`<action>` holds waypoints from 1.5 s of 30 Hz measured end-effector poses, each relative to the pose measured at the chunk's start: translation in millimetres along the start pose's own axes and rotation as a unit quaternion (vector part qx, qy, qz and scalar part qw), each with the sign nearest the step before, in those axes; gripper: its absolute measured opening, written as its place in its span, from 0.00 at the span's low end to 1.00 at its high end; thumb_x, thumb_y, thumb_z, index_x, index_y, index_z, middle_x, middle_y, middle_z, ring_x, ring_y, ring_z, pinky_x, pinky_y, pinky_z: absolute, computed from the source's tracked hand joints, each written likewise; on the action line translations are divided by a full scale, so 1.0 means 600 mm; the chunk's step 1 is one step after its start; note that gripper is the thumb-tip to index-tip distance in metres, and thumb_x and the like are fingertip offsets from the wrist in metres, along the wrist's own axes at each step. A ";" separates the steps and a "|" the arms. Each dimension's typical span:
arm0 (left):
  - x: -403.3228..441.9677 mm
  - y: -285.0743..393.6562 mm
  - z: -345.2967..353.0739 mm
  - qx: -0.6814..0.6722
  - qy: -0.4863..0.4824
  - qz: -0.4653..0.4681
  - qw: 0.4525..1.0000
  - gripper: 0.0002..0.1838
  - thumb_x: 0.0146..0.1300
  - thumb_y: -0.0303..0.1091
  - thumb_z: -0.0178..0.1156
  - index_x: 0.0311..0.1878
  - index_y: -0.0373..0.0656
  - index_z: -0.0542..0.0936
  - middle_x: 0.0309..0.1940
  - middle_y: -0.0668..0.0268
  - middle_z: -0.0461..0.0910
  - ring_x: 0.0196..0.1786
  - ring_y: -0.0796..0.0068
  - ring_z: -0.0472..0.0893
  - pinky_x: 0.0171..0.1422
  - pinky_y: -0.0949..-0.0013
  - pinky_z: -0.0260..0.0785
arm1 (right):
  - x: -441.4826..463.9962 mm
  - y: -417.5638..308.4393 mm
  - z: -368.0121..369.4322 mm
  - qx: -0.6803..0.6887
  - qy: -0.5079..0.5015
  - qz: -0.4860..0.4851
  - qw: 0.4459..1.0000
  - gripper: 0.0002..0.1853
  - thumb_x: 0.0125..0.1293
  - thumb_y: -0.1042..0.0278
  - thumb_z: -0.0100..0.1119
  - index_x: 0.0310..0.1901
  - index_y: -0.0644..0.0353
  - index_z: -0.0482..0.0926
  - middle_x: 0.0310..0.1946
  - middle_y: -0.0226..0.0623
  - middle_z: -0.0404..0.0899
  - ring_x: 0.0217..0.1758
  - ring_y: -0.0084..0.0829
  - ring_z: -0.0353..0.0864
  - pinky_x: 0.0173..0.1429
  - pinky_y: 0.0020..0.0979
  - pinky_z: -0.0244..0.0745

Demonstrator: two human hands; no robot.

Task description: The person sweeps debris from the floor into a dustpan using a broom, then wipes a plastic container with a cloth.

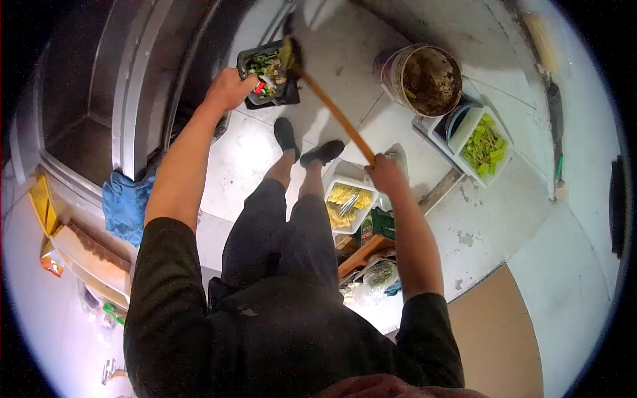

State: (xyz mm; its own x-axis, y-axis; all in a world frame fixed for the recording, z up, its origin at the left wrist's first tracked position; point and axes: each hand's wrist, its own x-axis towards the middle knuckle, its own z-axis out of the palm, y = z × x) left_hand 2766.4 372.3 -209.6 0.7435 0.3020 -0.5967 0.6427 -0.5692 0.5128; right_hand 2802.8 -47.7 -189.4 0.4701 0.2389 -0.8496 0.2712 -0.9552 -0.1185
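Observation:
My left hand is closed on the near left edge of a dark dustpan, which holds green scraps and a small red-and-white piece. In my right hand is the end of a wooden broom handle. The handle slants up and left to the dark broom head, which touches the right side of the dustpan. Both of my feet stand on the pale floor just below the dustpan.
Right of the handle are a dirty bucket and a white tub of green stalks. A tub of yellow food stands near my legs, beside a green box. A blue cloth hangs at the left.

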 end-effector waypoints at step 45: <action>-0.018 -0.079 -0.035 -0.015 0.022 -0.034 0.999 0.27 0.53 0.50 0.56 0.29 0.26 0.78 0.27 0.35 0.74 0.37 0.41 0.80 0.42 0.51 0.70 | -0.140 0.041 -0.029 0.006 0.012 0.034 0.999 0.17 0.63 0.54 0.58 0.44 0.60 0.73 0.31 0.55 0.80 0.37 0.58 0.79 0.42 0.52 0.73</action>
State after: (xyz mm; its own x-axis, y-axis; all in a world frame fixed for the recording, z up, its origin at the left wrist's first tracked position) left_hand 2731.6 412.2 -214.5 0.7049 0.3729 -0.6034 0.6968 -0.5230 0.4908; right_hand 2784.9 -88.3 -112.2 0.5074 0.1780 -0.8431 0.2279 -0.9713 -0.0680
